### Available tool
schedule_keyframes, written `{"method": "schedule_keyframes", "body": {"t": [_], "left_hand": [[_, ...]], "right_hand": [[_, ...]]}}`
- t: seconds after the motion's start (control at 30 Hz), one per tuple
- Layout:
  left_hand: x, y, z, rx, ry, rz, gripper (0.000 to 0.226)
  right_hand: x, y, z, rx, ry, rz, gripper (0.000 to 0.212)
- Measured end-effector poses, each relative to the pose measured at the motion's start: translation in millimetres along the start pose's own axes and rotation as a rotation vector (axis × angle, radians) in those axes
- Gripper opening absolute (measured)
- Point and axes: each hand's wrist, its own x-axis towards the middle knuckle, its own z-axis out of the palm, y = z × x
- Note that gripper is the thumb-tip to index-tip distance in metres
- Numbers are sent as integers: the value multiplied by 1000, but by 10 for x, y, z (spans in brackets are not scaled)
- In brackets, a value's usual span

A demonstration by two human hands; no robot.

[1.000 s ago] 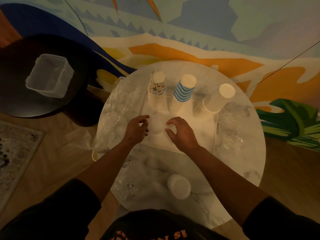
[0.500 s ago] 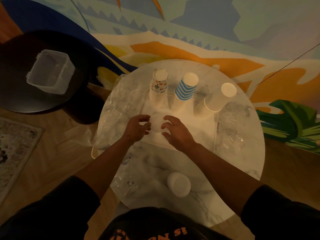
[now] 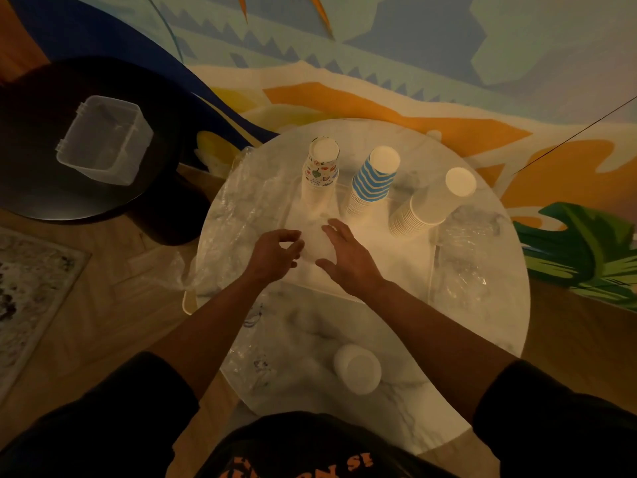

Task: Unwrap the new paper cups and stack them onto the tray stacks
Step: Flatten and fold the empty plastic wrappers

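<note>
Nearest me, close to the edge of the round marble counter (image 3: pixel 465 339), a short white stack of cups (image 3: pixel 356 368) sits upside down, apart from everything else, probably waiting its turn. Loose clear wrapping (image 3: pixel 253 357) lies crumpled just left of it.

Farther out, both my hands hover over the near part of the white tray (image 3: pixel 389 267). My left hand (image 3: pixel 274 255) has its fingers curled toward its thumb, and my right hand (image 3: pixel 348 257) is spread with the fingers loosely bent. Between them is something pale and rounded; in this dim light I cannot tell whether it is a cup, or whether either hand actually has hold of it.

More clear plastic (image 3: pixel 238 229) drapes over the counter's left side, and another crumpled piece (image 3: pixel 465 257) rests on the right, pushed aside so the tray is free.

At the far edge of the tray stand three inverted stacks: the patterned stack (image 3: pixel 320 174), the blue-striped stack (image 3: pixel 374 177) and the plain white stack (image 3: pixel 431 205), which leans right. I judge the new cups go on top of these.
</note>
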Motion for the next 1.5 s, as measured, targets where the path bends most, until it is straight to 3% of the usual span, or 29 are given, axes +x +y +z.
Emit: {"method": "schedule_keyframes", "body": {"t": [0.13,0.67,0.97,1.13,1.5], "left_hand": [[43,17,-12,7,1,-27,29],[4,61,-51,55,28,4,30],[-165,50,-157,127,83,63,18],[-457,13,-186,176,-11,127,13],[-1279,-143,282,211,-344,120,16]], "right_hand": [[63,7,-23,13,-79,53,76],[-16,27,95,173,31,82,80],[-292,158,-63,316,136,155,49],[-688,235,-298,432,77,259,33],[-1791,403,-313,387,-77,413,41]]}}
